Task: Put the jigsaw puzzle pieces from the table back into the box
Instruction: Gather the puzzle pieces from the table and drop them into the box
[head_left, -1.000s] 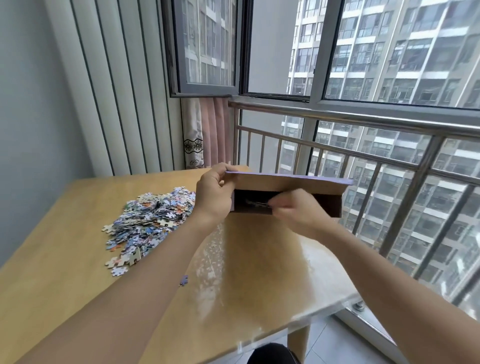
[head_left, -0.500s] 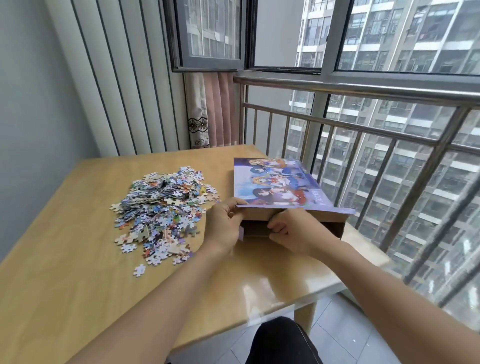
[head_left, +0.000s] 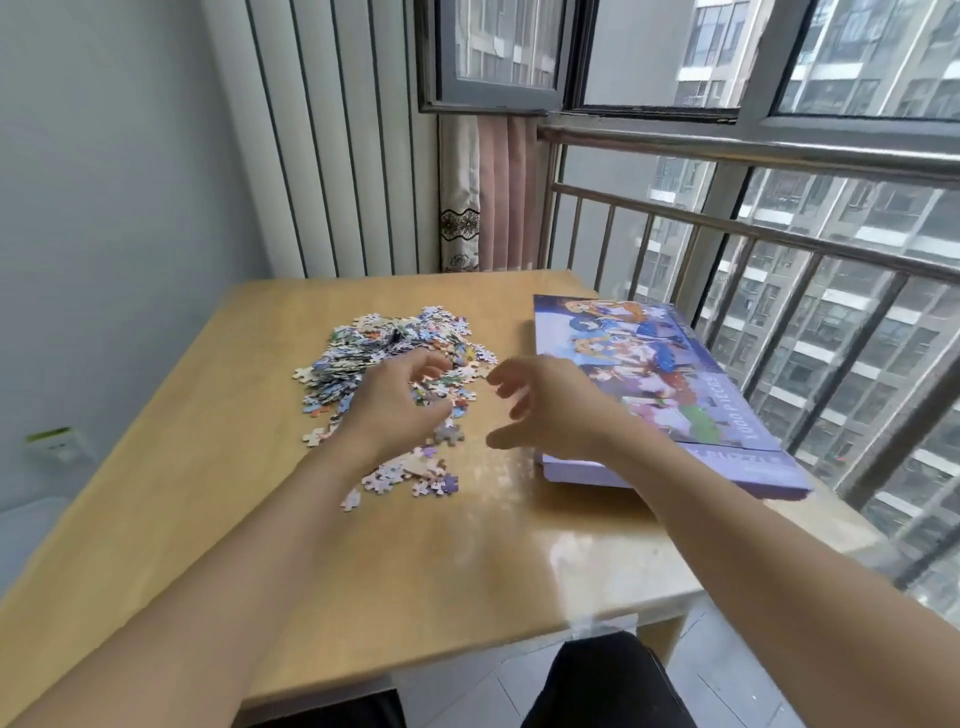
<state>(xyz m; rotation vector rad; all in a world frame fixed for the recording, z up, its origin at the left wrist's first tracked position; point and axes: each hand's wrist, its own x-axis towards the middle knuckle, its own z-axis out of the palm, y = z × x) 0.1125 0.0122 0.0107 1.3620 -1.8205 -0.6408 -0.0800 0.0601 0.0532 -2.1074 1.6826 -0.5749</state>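
A wooden surface (head_left: 208, 467) stands by a railed window (head_left: 779, 234). The closed purple box (head_left: 649, 395) lies at its window-side edge; the puzzle pieces (head_left: 384, 358) are heaped just beside the box. Left hand (head_left: 400, 405) hovers over the heap, right hand (head_left: 545, 405) between heap and box, fingers of both spread, holding nothing.

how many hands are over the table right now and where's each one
2. The left hand hovers, fingers spread, over the pile of jigsaw pieces. The right hand is open between that pile and the puzzle box. Neither holds anything.
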